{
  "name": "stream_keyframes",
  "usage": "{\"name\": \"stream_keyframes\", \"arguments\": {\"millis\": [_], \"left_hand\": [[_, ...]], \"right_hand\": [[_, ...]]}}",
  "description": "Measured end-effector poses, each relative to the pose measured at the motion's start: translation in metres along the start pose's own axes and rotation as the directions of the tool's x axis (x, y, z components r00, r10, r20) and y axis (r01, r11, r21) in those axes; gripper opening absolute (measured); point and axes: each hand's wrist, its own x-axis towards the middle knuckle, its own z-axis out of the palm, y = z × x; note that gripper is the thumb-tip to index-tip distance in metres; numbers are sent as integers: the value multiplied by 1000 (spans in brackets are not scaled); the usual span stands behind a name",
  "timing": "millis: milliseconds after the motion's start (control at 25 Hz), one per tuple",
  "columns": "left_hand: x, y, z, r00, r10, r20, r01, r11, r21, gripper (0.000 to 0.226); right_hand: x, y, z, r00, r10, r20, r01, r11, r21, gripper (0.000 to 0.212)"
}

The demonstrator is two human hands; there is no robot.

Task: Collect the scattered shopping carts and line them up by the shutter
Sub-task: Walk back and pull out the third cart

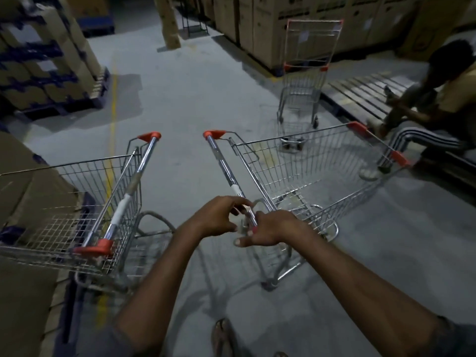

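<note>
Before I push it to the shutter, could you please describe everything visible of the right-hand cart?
The right-hand cart is a silver wire-mesh trolley with a chrome handle bar, an orange end cap, orange front corner guards and a white band on the bar. It stands upright on the grey floor, angled rightward. Left hand and right hand grip the handle's near end.

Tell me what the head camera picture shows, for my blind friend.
The left hand and right hand meet at the handle of a wire shopping cart in a dim warehouse. A second cart stands left; a third cart farther off, near a seated person.
</note>
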Motion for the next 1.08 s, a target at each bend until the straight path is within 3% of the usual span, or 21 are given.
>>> {"name": "stream_keyframes", "arguments": {"millis": [80,200,280,400,560,640,880,1080], "left_hand": [[-1,10,14,982,109,-154,-58,951,305,78],[7,23,22,938,267,-219,-120,846,520,88],[17,28,24,912,340,-230,-155,804,575,94],[32,31,29,883,409,-231,-195,766,612,95],[47,27,46,851,473,-228,-251,748,615,93],[56,28,54,865,462,-194,-272,758,593,94],[82,53,74,951,290,-107,-215,868,447,85],[80,97,88,994,111,21,-103,814,571,92]], "right_hand": [[-15,15,8,985,55,-163,-35,992,120,103],[-27,28,20,863,141,-486,-34,975,222,99],[-27,32,32,736,188,-650,-16,965,261,90],[-27,44,52,588,230,-776,-95,972,216,86],[-32,69,78,505,298,-810,-217,952,215,85],[-34,81,88,517,394,-760,-288,916,279,87],[-51,110,80,694,484,-532,-283,864,417,90],[-70,142,82,789,411,-456,-265,898,351,86]]}}
